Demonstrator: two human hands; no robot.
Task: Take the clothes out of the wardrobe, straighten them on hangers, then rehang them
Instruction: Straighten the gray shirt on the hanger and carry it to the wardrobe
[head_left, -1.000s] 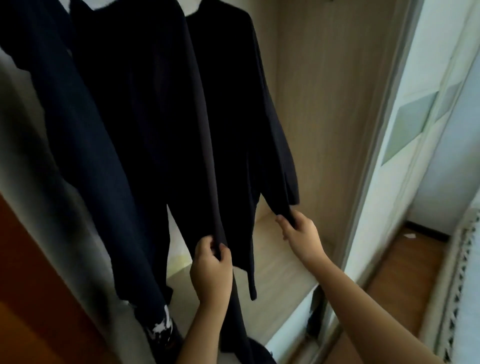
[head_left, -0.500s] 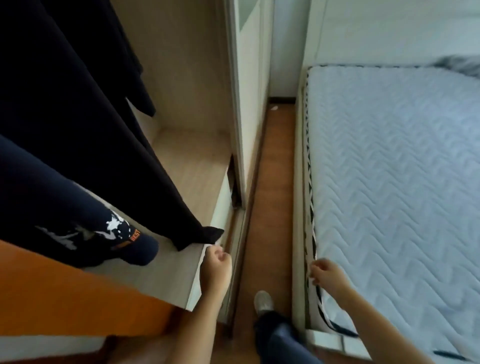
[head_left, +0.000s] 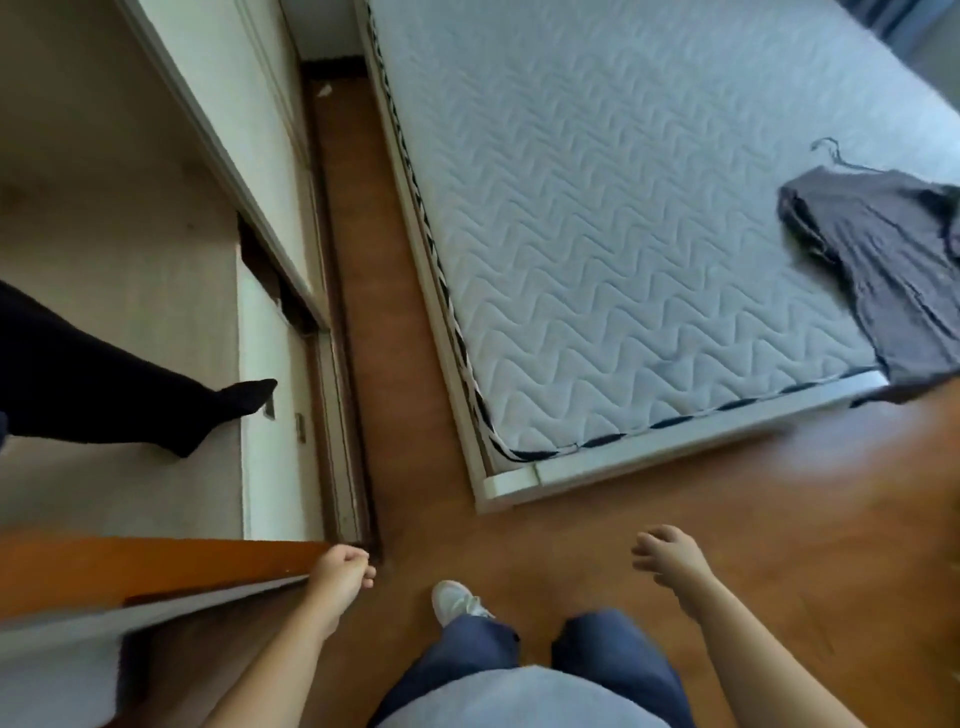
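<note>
We're partway: one dark garment (head_left: 41, 374) hangs in the wardrobe (head_left: 119, 270), a grey garment (head_left: 878, 265) w/ hanger (head_left: 836, 156) lies on the mattress (head_left: 623, 208), not yet rehung. Left hand (head_left: 340, 571) loosely curled, right hand (head_left: 670, 561) spread, both holding nothing.

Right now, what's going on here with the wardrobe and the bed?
A person stands on the wooden floor between the open wardrobe and the mattress. Both hands are empty: the left hand is loosely curled near the wardrobe's corner, the right hand is open above the floor. A dark garment hangs in the wardrobe. A grey garment on a hanger lies on the mattress.
</note>
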